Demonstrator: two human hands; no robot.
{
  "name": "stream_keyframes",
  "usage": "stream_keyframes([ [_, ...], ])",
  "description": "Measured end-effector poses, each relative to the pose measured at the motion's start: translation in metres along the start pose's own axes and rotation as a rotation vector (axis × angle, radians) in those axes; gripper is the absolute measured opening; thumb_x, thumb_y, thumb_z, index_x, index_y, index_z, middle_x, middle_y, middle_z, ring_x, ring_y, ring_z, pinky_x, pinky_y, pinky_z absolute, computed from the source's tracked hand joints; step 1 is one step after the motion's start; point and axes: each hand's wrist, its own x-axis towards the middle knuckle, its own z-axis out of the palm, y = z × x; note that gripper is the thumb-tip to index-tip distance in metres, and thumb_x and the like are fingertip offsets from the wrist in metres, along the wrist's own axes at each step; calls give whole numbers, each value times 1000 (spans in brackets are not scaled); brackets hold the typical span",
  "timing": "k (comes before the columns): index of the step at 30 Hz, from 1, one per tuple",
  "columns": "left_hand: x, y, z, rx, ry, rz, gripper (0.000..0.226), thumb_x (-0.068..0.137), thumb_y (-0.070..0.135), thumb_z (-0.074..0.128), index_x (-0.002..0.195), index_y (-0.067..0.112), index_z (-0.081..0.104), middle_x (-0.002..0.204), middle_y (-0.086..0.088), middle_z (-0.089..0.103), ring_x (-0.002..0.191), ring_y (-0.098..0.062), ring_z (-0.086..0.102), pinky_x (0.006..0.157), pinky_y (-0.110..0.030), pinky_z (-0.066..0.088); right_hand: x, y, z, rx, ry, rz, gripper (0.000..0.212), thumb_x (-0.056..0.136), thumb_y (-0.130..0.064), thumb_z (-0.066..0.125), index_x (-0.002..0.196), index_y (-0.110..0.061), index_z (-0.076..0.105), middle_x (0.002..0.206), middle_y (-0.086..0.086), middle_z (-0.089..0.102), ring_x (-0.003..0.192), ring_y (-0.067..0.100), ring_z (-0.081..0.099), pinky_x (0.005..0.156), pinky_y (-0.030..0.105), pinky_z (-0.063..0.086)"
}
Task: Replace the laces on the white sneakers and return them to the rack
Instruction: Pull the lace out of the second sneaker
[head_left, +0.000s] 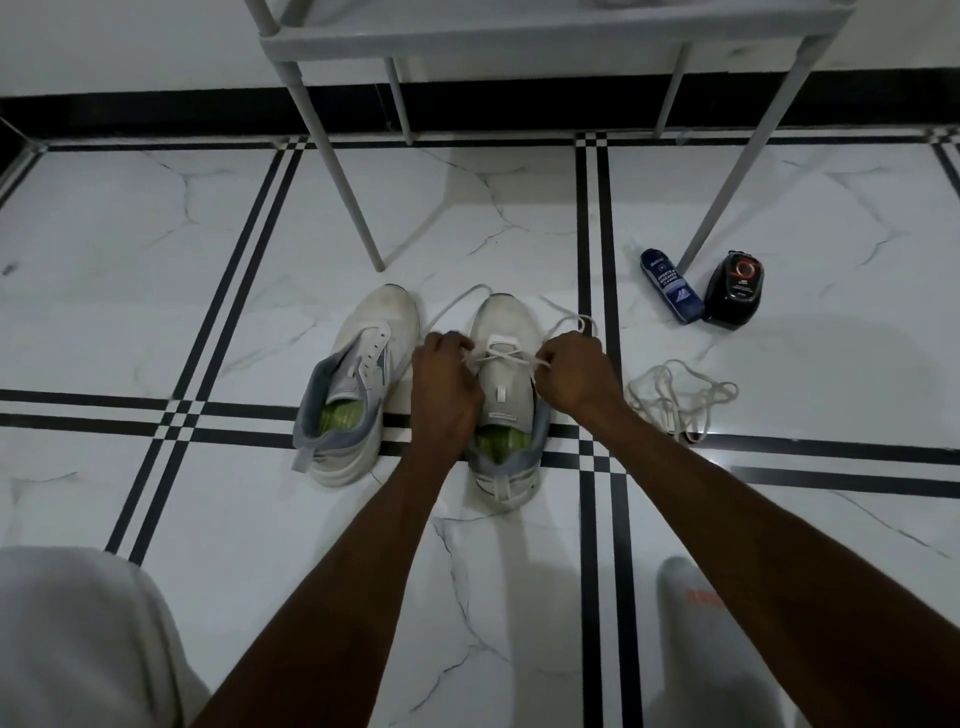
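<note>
Two white sneakers with green insoles stand on the marble floor, toes pointing away from me. The left sneaker (358, 384) has bare eyelets and leans slightly to the left. The right sneaker (506, 332) carries a white lace (503, 356) crossed once over its lowest eyelets. My left hand (444, 387) pinches the lace's left end beside the shoe. My right hand (574, 371) pinches the right end, and the loose tails trail out past the toe. A loose pile of white laces (680, 397) lies on the floor to the right.
The white shoe rack (519, 41) stands just beyond the sneakers, its legs (353, 202) planted on the floor. A blue cleaner bottle (670, 286) and a black polish container (735, 291) lie by its right leg. My knees fill the lower corners.
</note>
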Motion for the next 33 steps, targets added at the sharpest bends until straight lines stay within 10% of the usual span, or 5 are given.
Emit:
stream_keyframes([
  [9,3,27,22,228,-199,248,12,89,23,68,94,15,76,101,-1,70,101,-26,56,85,-43,45,4,3,-12,122,-140,87,25,82,-30,74,84,-6,79,80,9,75,76,20,71,78,33,60],
  [16,29,-10,-9,-437,148,-667,20,81,29,66,90,16,77,89,-5,76,89,-25,71,89,-40,58,2,7,-19,326,-167,229,25,81,-19,73,87,5,76,77,15,75,64,26,74,71,43,63],
  [22,21,32,3,80,-150,169,28,84,25,71,112,25,66,100,9,70,100,-14,60,89,-34,32,2,0,-23,317,-187,204,29,85,-26,73,86,3,77,78,17,74,67,27,74,69,39,63],
  [28,20,32,20,395,-226,293,20,92,32,61,81,27,76,85,6,67,98,-21,55,78,-35,14,-1,2,-18,347,-212,191,38,90,-26,69,90,11,73,84,22,74,73,33,73,74,41,62],
  [33,53,-13,-31,-3,301,-667,26,91,33,58,99,13,72,105,-9,72,105,-31,65,98,-54,47,-1,5,-23,424,-212,265,33,84,-17,71,87,16,70,79,23,73,65,30,73,69,50,62],
])
